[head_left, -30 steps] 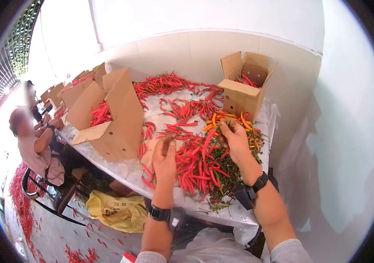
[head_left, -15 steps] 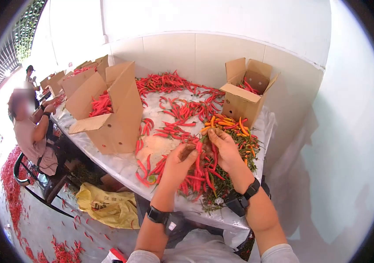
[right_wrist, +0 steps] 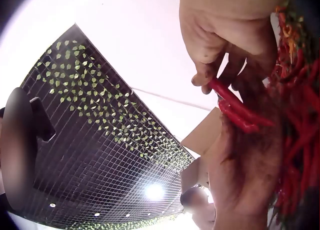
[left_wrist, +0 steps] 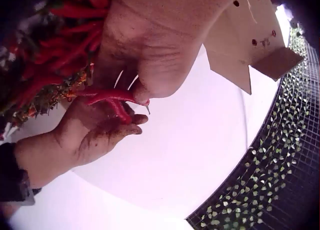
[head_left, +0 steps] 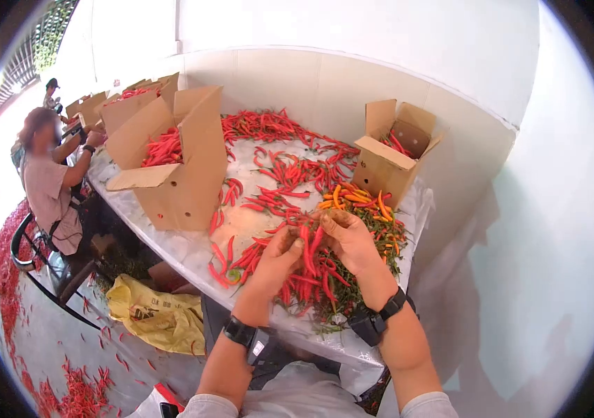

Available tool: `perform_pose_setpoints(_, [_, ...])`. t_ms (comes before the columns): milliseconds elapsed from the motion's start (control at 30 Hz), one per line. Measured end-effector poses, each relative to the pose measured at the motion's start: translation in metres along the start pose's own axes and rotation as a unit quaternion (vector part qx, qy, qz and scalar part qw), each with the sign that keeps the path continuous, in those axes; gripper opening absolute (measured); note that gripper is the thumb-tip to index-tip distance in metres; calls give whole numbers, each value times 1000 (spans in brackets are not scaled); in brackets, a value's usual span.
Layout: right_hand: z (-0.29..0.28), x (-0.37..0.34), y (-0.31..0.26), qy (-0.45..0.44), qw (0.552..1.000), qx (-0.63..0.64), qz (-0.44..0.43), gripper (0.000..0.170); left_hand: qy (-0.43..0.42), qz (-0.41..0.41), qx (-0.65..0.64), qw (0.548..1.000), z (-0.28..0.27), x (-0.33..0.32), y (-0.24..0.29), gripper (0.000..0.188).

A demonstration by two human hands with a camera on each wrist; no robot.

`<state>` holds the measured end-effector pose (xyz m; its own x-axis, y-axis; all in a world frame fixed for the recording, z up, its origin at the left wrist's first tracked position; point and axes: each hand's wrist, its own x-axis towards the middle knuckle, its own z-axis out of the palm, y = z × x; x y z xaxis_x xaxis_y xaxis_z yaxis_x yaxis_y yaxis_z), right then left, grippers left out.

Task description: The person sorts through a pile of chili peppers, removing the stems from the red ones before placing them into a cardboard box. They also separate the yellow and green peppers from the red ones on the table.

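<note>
Head | left hand (head_left: 277, 261) nearer right hand (head_left: 354, 245) than earlier | grips: both pinching red chilies (head_left: 309, 256)

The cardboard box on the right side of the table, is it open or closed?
The box is open: its flaps are spread apart at the top, and you can see red chilies inside.

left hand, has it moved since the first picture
Yes: the left hand has moved to the right, farther from the large cardboard box.

Pale grey short sleeves (head_left: 430, 405), 2 black wrist straps (head_left: 240, 331)
</note>
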<state>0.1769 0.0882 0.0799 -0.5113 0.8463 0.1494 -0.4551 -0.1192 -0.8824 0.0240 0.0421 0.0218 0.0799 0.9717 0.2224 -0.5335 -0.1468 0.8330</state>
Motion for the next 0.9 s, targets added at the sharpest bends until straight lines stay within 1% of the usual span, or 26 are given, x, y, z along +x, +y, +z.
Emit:
perform_pose_setpoints(100, [-2,4,6,47,996,-69,-39,16,0,4,31,1000,-1,-1,-3,30])
perform_pose_setpoints(200, [-4,6,8,59,977,-185,-86,20,4,22,28,999,4,-2,-3,30])
perform_pose_setpoints(300, [11,0,-1,76,977,-188,-61,21,-3,51,57,997,2,-1,-5,28])
perform_pose_setpoints(367, [10,-1,-2,65,973,-212,-55,18,-5,84,102,991,0,1,-9,25])
perform_pose_setpoints(400, [9,-2,-4,59,971,-225,-52,17,-4,87,113,990,2,0,-7,25])
perform_pose_setpoints(467, [3,-1,-4,72,960,-260,-78,17,-2,96,132,987,7,-4,1,27])
perform_pose_setpoints(500, [1,0,-5,77,953,-278,-93,17,21,106,142,984,9,-5,3,27])
perform_pose_setpoints(567, [0,-1,-12,115,966,-192,-128,15,61,127,163,977,11,-8,5,28])
perform_pose_setpoints(600, [-2,-2,-16,137,968,-149,-146,15,69,129,145,979,10,-10,9,28])
perform_pose_setpoints(633, [-14,3,-19,170,940,-207,-210,13,79,131,124,980,6,-14,15,27])
perform_pose_setpoints(667, [-22,2,-23,194,936,-168,-240,13,91,132,103,982,2,-17,17,26])
perform_pose_setpoints(700, [-22,0,-32,218,929,-130,-268,12,133,169,99,972,-1,-16,18,21])
perform_pose_setpoints(733, [-22,-2,-39,241,920,-91,-295,11,171,186,123,960,-9,-17,19,19])
perform_pose_setpoints(800, [-26,-4,-55,263,899,-88,-339,12,242,218,173,929,-28,-19,21,17])
perform_pose_setpoints(900, [-25,-10,-71,290,872,-105,-380,13,303,240,185,903,-37,-18,14,16])
